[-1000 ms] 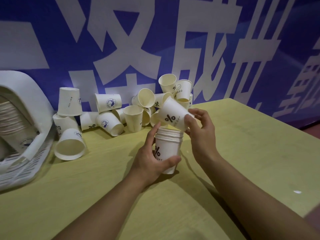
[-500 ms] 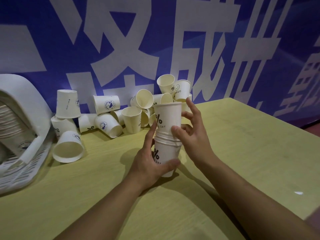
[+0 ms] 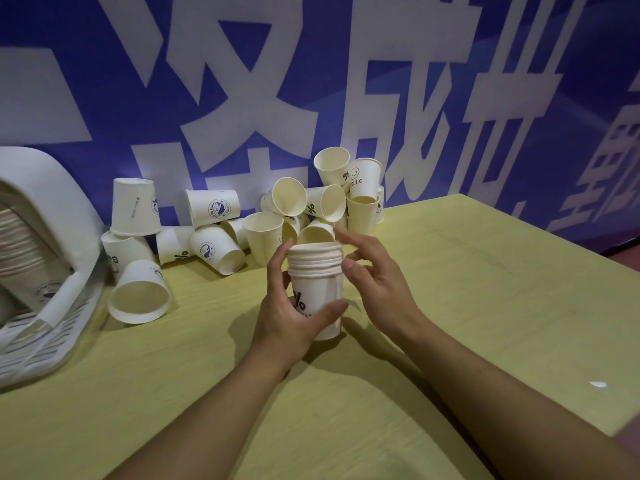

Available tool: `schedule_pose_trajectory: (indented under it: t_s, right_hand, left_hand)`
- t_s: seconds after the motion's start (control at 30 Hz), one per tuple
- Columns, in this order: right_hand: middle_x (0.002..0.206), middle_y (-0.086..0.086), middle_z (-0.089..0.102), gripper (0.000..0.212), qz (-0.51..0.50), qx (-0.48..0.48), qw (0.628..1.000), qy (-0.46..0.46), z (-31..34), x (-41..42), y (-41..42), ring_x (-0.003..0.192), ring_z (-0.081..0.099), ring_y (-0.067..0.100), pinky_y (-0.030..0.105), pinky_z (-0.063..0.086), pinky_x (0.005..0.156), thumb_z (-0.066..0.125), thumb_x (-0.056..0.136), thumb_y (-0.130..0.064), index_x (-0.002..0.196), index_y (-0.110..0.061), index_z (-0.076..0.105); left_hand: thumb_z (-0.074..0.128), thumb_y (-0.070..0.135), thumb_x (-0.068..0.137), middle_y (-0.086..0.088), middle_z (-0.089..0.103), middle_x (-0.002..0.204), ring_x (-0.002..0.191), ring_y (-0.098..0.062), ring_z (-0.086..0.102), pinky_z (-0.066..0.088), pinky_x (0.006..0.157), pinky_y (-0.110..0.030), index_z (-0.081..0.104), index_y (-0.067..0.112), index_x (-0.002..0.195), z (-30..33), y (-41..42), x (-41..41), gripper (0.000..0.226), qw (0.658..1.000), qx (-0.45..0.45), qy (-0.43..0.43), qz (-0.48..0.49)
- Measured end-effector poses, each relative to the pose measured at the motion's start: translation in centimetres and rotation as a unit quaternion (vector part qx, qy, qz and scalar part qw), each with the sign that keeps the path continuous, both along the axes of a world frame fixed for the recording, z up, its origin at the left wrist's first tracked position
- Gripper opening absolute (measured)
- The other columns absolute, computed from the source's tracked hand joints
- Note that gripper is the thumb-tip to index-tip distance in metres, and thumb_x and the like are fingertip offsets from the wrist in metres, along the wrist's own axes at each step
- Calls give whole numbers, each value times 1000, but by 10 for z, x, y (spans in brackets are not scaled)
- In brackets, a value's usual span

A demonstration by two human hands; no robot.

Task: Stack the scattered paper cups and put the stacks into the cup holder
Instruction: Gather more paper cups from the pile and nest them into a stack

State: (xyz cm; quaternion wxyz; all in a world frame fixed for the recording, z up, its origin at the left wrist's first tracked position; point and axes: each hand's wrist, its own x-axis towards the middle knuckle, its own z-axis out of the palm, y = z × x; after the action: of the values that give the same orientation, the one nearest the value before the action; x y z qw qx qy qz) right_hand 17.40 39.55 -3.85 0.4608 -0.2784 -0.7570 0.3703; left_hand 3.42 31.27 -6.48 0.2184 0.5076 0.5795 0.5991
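Left hand (image 3: 291, 317) grips the stack (image 3: 316, 282) upright over mid-table; right hand (image 3: 375, 280) is loose beside its rims, thumb touching.

Bare table (image 3: 485, 306) lies open to the right, up to its far-right edge. Behind the stack, loose cups (image 3: 263, 223) crowd the banner (image 3: 311, 81). The holder (image 3: 45, 271), with cups inside, fills the left edge, a fallen cup (image 3: 140, 294) beside it.

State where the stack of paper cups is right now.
In the head view, the stack of paper cups sits centre frame, gripped by the left hand, with the right hand beside its rims, in front of the scattered cups.
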Motion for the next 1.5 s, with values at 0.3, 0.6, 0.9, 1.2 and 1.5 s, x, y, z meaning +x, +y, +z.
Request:
schedule_pose_trajectory:
  t_s: [0.3,0.6,0.9,1.2,1.5]
  right_hand:
    - [144,2,46,60,-247,-97,963,47,34,-35,127,122,53,20,33,50,93,66,95,-33,147,-32,37]
    - [151,5,41,72,-304,-109,942,-92,37,-57,210,136,36,34,56,39,109,58,95,-50,154,-43,17]
    - [143,3,51,74,-330,-33,942,-52,54,-52,205,125,50,33,53,46,105,64,88,-56,149,-44,22]
    - [114,-18,49,69,-134,-46,981,135,72,-16,64,97,56,5,12,53,62,66,95,-22,151,-35,29]
    - [121,-18,55,68,-38,-64,992,101,25,-17,-10,108,62,6,30,59,83,70,90,-33,143,-50,32]
  left_hand:
    - [89,45,55,25,49,124,109,-8,63,59,91,-44,22,70,137,3,0,-2,108,998,7,-62,18]
    - [86,54,48,16,52,132,109,-13,66,61,86,-43,23,70,139,-2,7,-7,112,997,17,-81,-3]
    - [86,55,48,25,49,127,101,14,61,59,80,-25,22,73,136,-7,12,-9,111,997,21,-74,-8]
    - [94,27,68,31,48,127,95,24,57,53,73,-10,19,74,133,-4,6,-2,109,998,18,-29,-45]
    - [94,42,61,18,49,138,107,3,60,59,91,-36,8,79,135,0,-2,3,119,997,-33,37,-65]
